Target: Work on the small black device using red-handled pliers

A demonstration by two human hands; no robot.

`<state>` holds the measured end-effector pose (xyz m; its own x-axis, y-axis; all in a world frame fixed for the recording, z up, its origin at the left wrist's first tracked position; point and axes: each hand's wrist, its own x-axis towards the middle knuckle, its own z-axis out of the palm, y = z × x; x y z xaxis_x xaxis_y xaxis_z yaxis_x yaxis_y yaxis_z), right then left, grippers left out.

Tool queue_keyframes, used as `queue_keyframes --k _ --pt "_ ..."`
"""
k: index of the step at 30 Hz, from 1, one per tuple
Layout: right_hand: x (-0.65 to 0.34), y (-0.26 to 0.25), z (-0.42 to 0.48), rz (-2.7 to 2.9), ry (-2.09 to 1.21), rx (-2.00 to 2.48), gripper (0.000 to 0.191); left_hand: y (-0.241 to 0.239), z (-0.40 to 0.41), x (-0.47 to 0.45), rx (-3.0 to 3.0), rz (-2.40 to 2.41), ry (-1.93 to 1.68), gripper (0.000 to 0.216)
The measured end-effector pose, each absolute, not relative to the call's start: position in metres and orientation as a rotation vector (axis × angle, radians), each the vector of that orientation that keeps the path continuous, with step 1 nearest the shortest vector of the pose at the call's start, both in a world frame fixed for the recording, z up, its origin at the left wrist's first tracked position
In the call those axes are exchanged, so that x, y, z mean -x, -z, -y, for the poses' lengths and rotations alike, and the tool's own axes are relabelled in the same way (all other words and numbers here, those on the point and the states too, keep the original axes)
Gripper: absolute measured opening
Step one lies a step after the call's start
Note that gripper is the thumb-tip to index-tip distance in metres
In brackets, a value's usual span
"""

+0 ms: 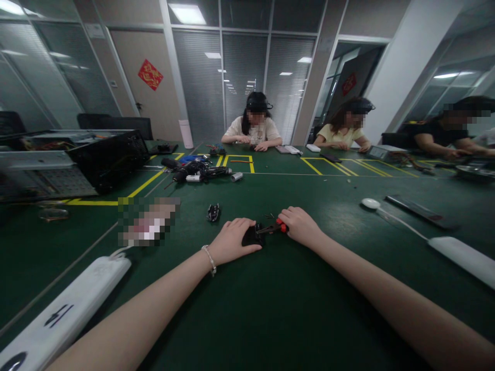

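On the green table (247, 299), my left hand (234, 239) grips a small black part (252, 237) between thumb and fingers; what kind of part it is cannot be made out. My right hand (300, 225) is closed around the red handles of a pair of pliers (273, 228). Their dark jaws point left and reach the black part's right edge. Just beyond the pliers lie a few tiny dark pieces (269, 216), perhaps screws. A black and silver component (213, 212) sits apart, beyond my left hand.
A white power strip (73, 309) lies at left, another (460, 252) at right near a white mouse-like object (370, 204). An opened computer case (73, 165) stands far left. Tools and cables (197, 170) are heaped ahead. Several people sit across the table.
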<state>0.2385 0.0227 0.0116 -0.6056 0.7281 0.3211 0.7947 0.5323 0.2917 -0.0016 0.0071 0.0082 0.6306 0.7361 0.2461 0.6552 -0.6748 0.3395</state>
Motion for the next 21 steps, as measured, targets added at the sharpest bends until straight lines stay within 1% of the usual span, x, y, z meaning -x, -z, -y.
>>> queue_keyframes --k 21 --pt "-0.2387 -0.0112 -0.0221 2.592 0.576 1.324 0.019 -0.0098 -0.0076 0.0021 -2.604 -1.133 -0.507 0.058"
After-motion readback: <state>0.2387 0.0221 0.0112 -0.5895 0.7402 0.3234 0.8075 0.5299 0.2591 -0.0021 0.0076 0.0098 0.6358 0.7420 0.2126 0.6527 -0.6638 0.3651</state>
